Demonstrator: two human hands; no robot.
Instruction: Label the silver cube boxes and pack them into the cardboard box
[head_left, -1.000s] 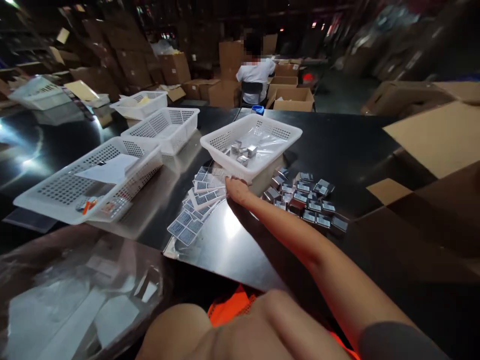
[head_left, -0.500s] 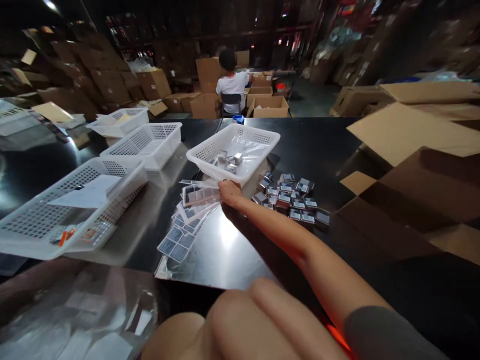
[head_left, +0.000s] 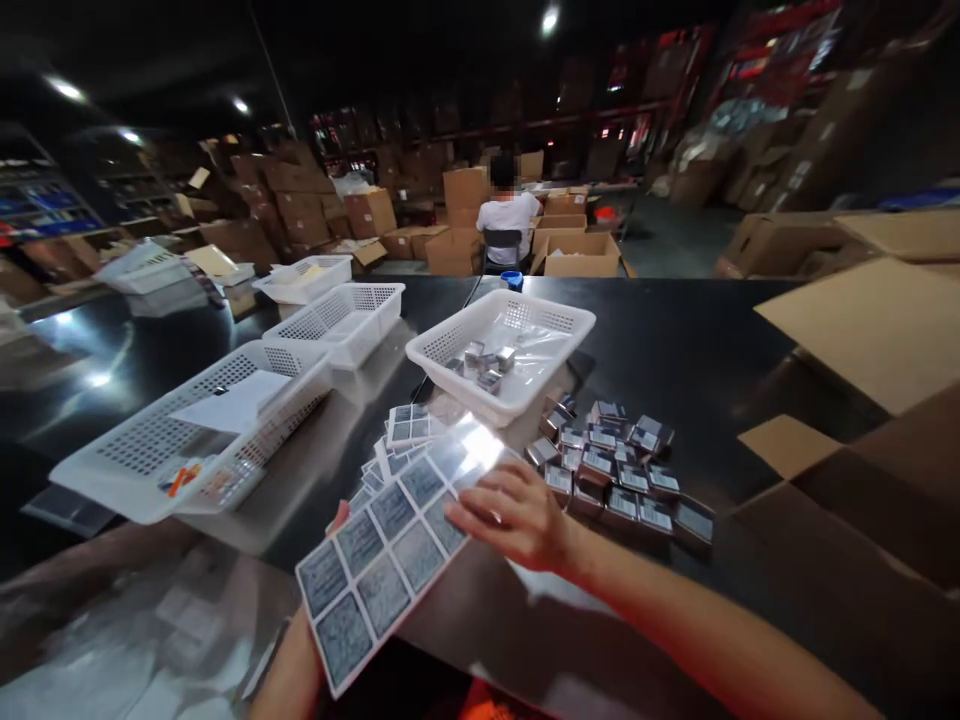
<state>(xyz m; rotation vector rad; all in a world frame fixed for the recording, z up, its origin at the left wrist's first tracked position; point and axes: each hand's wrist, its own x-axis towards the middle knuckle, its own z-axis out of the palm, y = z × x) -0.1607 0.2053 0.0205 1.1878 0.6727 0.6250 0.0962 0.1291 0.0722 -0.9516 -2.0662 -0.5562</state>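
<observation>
A glossy sheet of square printed labels (head_left: 390, 545) is lifted off the dark table and tilted toward me. My right hand (head_left: 517, 515) rests its fingers on the sheet's upper right part. My left hand (head_left: 334, 525) is under the sheet, mostly hidden, with only a fingertip showing at the left edge. More label sheets (head_left: 401, 435) lie fanned on the table just beyond. A cluster of small labelled boxes (head_left: 619, 465) lies to the right of my right hand. Behind it stands a white basket (head_left: 435, 350) with a few small boxes (head_left: 484, 365) inside.
Three more white baskets (head_left: 292, 395) line up on the left, the nearest with paper in it. Clear plastic bags (head_left: 112, 640) lie at the near left. Flattened cardboard (head_left: 877, 330) covers the right side. A person in white (head_left: 506, 215) sits far behind among cartons.
My right hand pulled back from the pile by the basket, bringing one label sheet toward me. The sheet is now raised and held by both hands.
</observation>
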